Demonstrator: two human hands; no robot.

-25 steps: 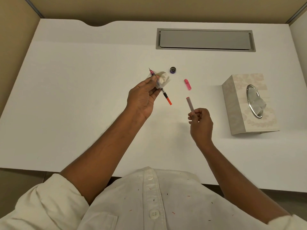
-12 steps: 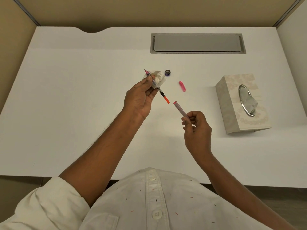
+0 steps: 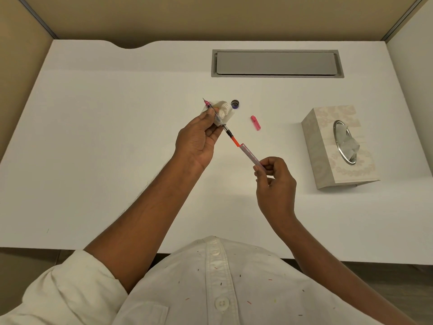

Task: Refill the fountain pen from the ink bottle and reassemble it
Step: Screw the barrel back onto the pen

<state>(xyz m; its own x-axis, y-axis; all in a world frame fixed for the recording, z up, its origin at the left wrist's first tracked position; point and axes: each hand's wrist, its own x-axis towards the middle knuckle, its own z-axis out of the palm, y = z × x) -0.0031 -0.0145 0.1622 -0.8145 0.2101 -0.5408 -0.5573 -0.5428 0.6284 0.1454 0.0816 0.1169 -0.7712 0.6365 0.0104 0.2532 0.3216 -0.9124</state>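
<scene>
White desk (image 3: 98, 160), matte, viewed from above. Curved notch in far edge at left. Grey recessed cable hatch (image 3: 276, 63) set into far-right part of top. Beige partition panels (image 3: 210, 15) on three sides, metal trim at corners. Floor strip visible below near edge.

L hand (image 3: 199, 139) pinched around pen's inner section (image 3: 222, 125), held w/ crumpled white tissue (image 3: 223, 111) above desk centre; nib end points far-left, orange converter end points near-right. R hand (image 3: 274, 181) closed on near end of pink barrel (image 3: 249, 156), fingertips only. Barrel's open mouth is right at orange tip, touching or just over it; can't tell which at this res.

Ink bottle (image 3: 235, 103) stands open on desk just right of tissue, dark ink inside. Pink cap (image 3: 255, 122) lies flat on desk, right of bottle, apart from both hands. Patterned tissue box (image 3: 337, 146) at right, well apart from pen parts, sheet poking through oval metal opening.

White button shirt (image 3: 218, 285), sleeves rolled.
</scene>
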